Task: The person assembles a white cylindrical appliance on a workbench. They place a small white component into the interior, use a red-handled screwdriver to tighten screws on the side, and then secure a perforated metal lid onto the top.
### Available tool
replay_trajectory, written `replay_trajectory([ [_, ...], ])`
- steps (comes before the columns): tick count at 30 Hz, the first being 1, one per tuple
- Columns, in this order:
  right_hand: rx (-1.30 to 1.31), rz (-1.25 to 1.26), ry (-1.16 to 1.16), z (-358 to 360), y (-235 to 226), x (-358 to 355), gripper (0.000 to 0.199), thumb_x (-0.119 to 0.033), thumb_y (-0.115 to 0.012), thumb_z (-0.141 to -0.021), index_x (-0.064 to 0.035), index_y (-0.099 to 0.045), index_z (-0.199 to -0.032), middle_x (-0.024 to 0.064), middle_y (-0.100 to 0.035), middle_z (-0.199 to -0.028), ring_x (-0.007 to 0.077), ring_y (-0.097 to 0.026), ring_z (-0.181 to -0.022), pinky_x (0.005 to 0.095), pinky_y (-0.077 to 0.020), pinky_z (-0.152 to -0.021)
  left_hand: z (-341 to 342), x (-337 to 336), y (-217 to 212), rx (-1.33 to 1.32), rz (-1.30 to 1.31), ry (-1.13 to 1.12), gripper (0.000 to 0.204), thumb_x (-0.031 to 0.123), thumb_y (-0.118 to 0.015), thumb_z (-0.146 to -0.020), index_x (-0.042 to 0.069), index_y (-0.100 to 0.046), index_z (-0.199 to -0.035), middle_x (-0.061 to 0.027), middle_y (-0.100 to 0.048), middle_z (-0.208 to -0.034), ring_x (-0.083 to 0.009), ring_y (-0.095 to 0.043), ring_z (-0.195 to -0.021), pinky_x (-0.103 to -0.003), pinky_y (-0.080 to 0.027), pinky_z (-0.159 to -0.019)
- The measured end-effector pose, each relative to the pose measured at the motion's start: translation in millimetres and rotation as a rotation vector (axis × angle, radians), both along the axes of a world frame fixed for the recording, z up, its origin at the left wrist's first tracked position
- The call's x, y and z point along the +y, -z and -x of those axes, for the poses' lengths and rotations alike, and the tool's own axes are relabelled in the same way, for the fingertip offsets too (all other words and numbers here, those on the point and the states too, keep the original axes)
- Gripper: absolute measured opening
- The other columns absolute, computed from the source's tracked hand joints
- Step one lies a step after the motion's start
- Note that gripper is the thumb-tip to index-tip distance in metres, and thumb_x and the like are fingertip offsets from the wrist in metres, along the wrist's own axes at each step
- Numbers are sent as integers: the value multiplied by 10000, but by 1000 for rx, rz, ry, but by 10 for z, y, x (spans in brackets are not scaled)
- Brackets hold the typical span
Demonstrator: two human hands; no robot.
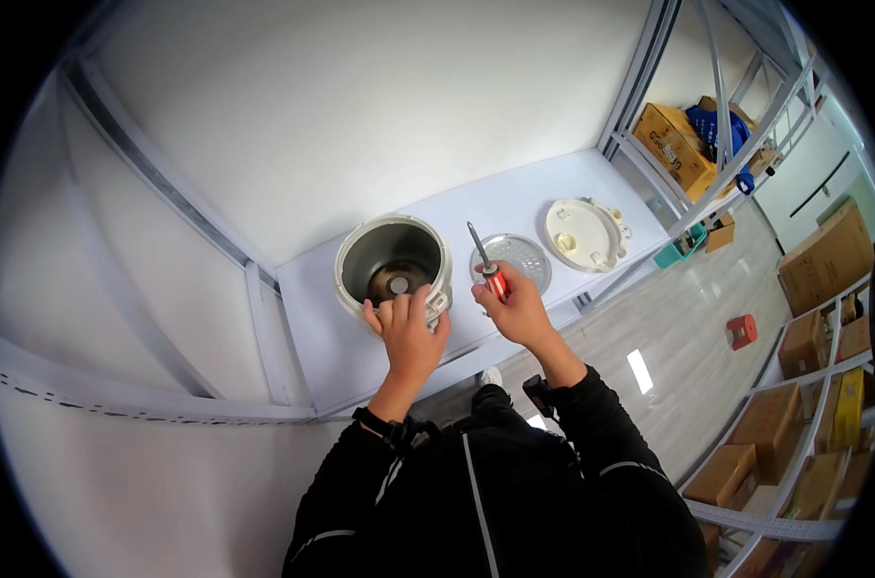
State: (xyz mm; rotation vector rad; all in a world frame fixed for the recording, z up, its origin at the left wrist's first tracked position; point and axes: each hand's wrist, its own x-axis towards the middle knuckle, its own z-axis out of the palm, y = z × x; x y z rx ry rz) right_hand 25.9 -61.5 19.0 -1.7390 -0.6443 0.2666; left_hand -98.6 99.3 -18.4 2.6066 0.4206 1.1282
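A plain white wall (360, 106) fills the upper part of the view, crossed on the left by pale grey metal struts (158, 183) that run diagonally down to a horizontal rail. Below the wall lies a white table (543, 197), evenly lit, with no hard shadows. To the right the floor (649, 318) is pale wood-look planking, and a bright patch of reflected light sits on it. A grey metal shelving frame (717, 106) rises at the upper right, carrying brown cardboard boxes (673, 144) and something blue. More shelves stacked with cardboard boxes (822, 260) line the right edge.
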Motion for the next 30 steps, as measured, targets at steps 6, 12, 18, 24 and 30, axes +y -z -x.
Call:
replay_trajectory([
  [6,12,37,-11,18,-51,-46,323,-220,-785,-962,-48,-702,-1222,90,-688,-829,185,-603,-713,337,-519,-703,-41,30,-46,17,-4,43,505,247,-827,-798,133,-712,-1276,-53,-583,-1002,-304,-529,-1071,-669,-207,-1223],
  [12,-52,73,-6,-17,-82,-113,316,-219,-784,-956,-42,-707,-1206,89,-689,-826,174,-611,-717,344,-516,-697,39,37,-188,107,-6,58,514,264,-817,-814,122,-714,-1297,-44,-633,-1057,-289,-556,-1116,-662,-216,-1239],
  [18,-22,70,-33,-140,-37,-200,294,-163,-784,-983,-20,-696,-1224,-10,-622,-772,76,-572,-675,281,-489,-634,156,-46,-435,-142,-85,191,423,194,-824,-776,94,-749,-1181,-65,-680,-1088,-299,-614,-1100,-583,-397,-1115],
  [24,-125,82,-126,-283,-5,-234,298,-157,-790,-977,-19,-703,-1226,-2,-626,-772,92,-564,-715,291,-489,-670,54,-277,-145,79,146,620,154,81,-776,-808,70,-739,-958,-82,-674,-875,-313,-675,-833,-425,-543,-742],
  [30,-79,170,-291,-539,-45,-610,314,-207,-796,-954,-30,-709,-1199,79,-653,-753,194,-596,-670,347,-495,-656,-311,-659,392,484,501,289,401,213,-752,-932,42,-663,-1283,-158,-709,-1047,-364,-706,-929,-474,-565,-806],
])
